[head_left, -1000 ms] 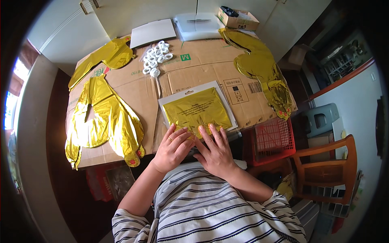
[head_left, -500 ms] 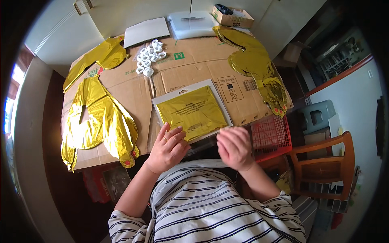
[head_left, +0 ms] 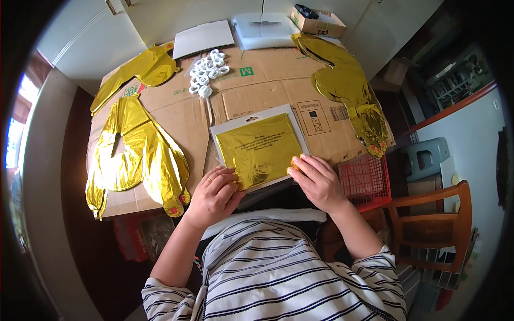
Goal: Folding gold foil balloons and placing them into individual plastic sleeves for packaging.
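Observation:
In front of me lies a folded gold foil balloon (head_left: pixel 261 140) on a white backing card (head_left: pixel 300 124) with a hanging slot, apparently in a clear sleeve. My left hand (head_left: pixel 213 195) is closed at the balloon's lower left corner, its fingertips curled over the foil edge. At the lower right corner my right hand (head_left: pixel 320 182) pinches an edge of the foil, which glints orange between thumb and fingers. To the left, an unfolded gold foil balloon (head_left: pixel 128 160) spreads flat, its lower edge near the table's front.
Flattened cardboard (head_left: pixel 257 88) covers the table. Several white rings (head_left: pixel 206 75) lie in a pile behind the balloon. More gold foil balloons rest at far left (head_left: pixel 142 67) and right (head_left: pixel 340 80). Clear sleeves (head_left: pixel 265 32) and a small box (head_left: pixel 321 24) stand behind. A red basket (head_left: pixel 369 182) is right.
My right hand has come in to the balloon's lower right corner and pinched it. My left hand's fingers have curled onto the lower left corner. The whole view has shifted slightly.

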Tool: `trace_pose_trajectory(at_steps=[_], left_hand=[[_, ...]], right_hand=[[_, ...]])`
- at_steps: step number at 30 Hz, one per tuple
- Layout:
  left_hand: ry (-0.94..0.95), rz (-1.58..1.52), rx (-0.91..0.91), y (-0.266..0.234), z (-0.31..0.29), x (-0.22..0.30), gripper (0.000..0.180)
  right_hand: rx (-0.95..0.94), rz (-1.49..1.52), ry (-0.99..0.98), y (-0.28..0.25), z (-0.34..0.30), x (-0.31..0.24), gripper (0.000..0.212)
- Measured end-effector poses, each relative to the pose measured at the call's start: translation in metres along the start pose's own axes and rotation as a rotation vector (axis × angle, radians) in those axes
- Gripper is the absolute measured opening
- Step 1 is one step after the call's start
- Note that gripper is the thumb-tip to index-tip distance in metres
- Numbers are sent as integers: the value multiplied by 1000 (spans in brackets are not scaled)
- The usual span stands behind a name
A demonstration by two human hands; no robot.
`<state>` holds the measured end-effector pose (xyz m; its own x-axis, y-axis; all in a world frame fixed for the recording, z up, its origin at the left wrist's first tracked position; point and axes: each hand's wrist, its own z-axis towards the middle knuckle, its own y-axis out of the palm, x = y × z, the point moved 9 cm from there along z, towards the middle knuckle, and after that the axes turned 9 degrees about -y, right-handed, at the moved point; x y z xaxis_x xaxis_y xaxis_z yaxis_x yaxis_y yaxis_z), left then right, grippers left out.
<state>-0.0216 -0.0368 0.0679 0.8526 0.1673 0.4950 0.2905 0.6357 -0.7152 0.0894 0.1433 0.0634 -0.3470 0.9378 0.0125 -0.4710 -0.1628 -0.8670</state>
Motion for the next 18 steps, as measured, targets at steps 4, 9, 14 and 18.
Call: trace_pose_trajectory(at_steps=[4,9,14,18], left_hand=[[10,74,-16,-5,-3,3,28],[76,133,-12,-4,-15,1,28],[81,130,-17,-8,-15,2,26],[66,107,-9,-12,-12,2,22]], right_hand=[[26,52,29,-3,0,3,25],[-21,135,48,-3,-2,5,33],[-67,200,26,-7,-3,4,48],[-61,152,-1,-11,-2,0,51]])
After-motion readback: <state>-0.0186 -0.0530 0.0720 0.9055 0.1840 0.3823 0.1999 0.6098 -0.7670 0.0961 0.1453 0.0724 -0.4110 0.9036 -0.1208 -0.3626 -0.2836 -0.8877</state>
